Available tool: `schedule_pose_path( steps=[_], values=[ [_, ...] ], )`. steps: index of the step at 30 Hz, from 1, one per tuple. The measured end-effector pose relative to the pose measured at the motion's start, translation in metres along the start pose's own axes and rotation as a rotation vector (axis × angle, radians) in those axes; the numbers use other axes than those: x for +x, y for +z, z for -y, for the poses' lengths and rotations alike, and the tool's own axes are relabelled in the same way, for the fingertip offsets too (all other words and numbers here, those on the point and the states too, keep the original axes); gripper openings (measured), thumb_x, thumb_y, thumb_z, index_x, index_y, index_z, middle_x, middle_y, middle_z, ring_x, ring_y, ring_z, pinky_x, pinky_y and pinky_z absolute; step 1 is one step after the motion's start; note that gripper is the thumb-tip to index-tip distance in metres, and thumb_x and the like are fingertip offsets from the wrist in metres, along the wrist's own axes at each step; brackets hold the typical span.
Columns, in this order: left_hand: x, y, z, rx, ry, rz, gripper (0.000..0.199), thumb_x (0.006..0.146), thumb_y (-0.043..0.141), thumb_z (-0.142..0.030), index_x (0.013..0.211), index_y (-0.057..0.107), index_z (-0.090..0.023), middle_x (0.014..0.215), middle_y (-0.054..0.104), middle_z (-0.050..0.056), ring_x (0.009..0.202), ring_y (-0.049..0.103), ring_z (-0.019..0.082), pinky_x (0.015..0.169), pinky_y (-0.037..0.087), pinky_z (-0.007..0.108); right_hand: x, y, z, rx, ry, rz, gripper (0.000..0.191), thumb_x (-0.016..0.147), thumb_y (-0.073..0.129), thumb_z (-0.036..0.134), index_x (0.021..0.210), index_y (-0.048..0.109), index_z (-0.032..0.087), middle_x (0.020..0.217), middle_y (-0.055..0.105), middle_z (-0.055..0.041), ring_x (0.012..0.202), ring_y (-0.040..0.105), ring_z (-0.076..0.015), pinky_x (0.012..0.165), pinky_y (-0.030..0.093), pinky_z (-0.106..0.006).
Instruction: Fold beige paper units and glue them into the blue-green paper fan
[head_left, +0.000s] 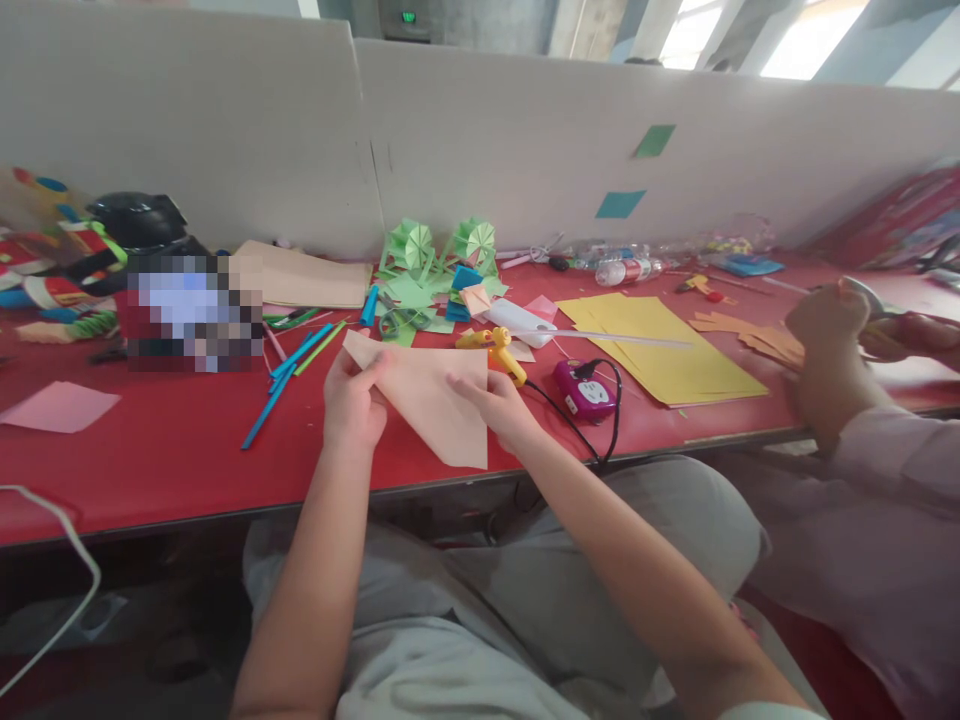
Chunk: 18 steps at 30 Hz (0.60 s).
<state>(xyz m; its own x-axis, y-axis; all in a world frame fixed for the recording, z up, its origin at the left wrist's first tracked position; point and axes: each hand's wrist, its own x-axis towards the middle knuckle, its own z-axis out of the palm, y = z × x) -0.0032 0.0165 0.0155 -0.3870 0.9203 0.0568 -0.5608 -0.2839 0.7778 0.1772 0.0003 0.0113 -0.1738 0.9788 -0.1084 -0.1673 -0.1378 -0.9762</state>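
Observation:
A light tan sheet of paper (435, 400), with one corner cut or folded at a slant, is held up over the front edge of the red table. My left hand (356, 400) grips its left side, thumb on top and fingers behind. On the right side, my right hand (499, 405) pinches the same sheet, thumb on its face. Just beyond the paper lies a yellow glue gun (502, 352), close to my right hand. Its black cord runs down toward a purple power socket (585, 390).
Yellow sheets (675, 350) lie right of centre, blue and green strips (289, 375) left. Green folded paper pieces (411, 245) stand at the back. At the right, a person's hands (832, 315) hold something partly hidden over the red table (172, 460).

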Motion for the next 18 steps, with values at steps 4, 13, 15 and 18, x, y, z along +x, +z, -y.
schedule_pose_path(
  steps=[4,13,15,18],
  values=[
    [-0.002,0.0,-0.002,-0.02,-0.043,0.034,0.037,0.056,0.087,-0.015,0.089,0.071,-0.019,0.083,0.075,0.001,0.087,0.073,0.02,0.083,0.056,0.03,0.004,-0.002,-0.001,-0.042,-0.089,-0.058,0.042,0.068,0.081,0.056,0.077,0.071,0.016,0.076,0.071,-0.0062,0.064,0.061,-0.0176,0.057,0.045,-0.029],
    [-0.008,0.001,-0.01,-0.083,-0.071,0.161,0.03,0.064,0.082,-0.014,0.089,0.069,-0.023,0.091,0.077,0.0,0.107,0.072,0.026,0.096,0.054,0.039,0.006,-0.012,0.0,-0.018,-0.171,-0.017,0.039,0.064,0.086,0.048,0.086,0.074,0.018,0.081,0.073,-0.0045,0.07,0.063,-0.0185,0.064,0.047,-0.03],
    [-0.007,0.0,-0.009,-0.09,-0.06,0.148,0.029,0.065,0.083,-0.015,0.088,0.069,-0.024,0.087,0.076,-0.001,0.103,0.073,0.024,0.094,0.055,0.037,0.008,-0.013,-0.001,-0.02,-0.179,-0.058,0.036,0.064,0.086,0.047,0.082,0.073,0.018,0.073,0.07,-0.0024,0.064,0.059,-0.0168,0.06,0.045,-0.03],
    [-0.005,0.0,-0.007,-0.11,-0.016,0.124,0.026,0.066,0.083,-0.014,0.085,0.067,-0.023,0.087,0.076,-0.003,0.102,0.073,0.023,0.093,0.055,0.036,0.01,-0.012,-0.003,0.001,-0.197,-0.102,0.033,0.065,0.085,0.046,0.077,0.071,0.019,0.067,0.066,-0.0006,0.06,0.056,-0.0156,0.058,0.043,-0.03]
  ],
)
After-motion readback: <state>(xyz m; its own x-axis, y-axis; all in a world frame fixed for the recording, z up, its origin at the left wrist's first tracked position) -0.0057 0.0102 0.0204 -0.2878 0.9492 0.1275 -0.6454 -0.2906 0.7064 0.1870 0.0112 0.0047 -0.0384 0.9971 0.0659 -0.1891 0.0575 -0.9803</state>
